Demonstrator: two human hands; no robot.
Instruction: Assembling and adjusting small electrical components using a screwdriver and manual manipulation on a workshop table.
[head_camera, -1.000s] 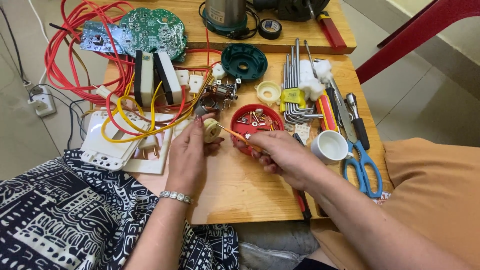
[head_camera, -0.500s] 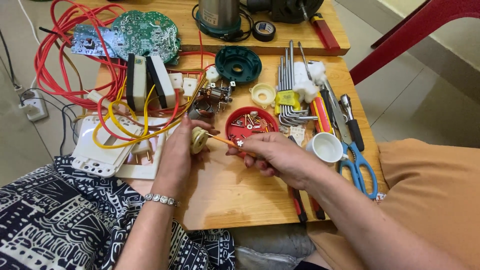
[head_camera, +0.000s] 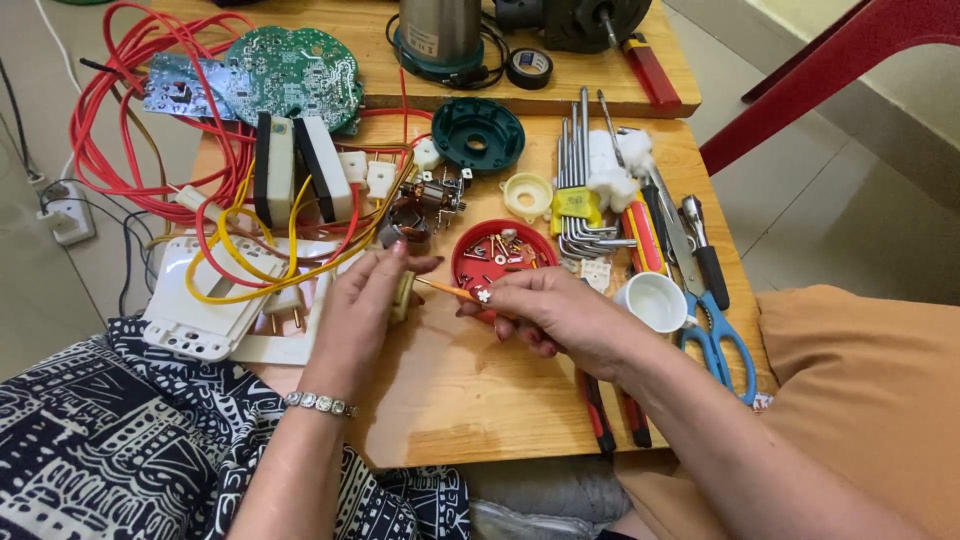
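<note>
Cream plastic, a small part (head_camera: 403, 296) sits pinched in your left hand (head_camera: 362, 312) near the wooden table's (head_camera: 470, 400) middle, while your right hand (head_camera: 560, 315) clamps a thin orange tool (head_camera: 447, 290) against it. A slip could jab your fingers or tip the red screw dish (head_camera: 503, 258) just behind.

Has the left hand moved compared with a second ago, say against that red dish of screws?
Hardly. The left hand keeps gripping the small cream part just left of the red dish, as before; the whole view shifted, not the hand.

hands (head_camera: 365, 305) on perhaps a plug (head_camera: 403, 297)
</note>
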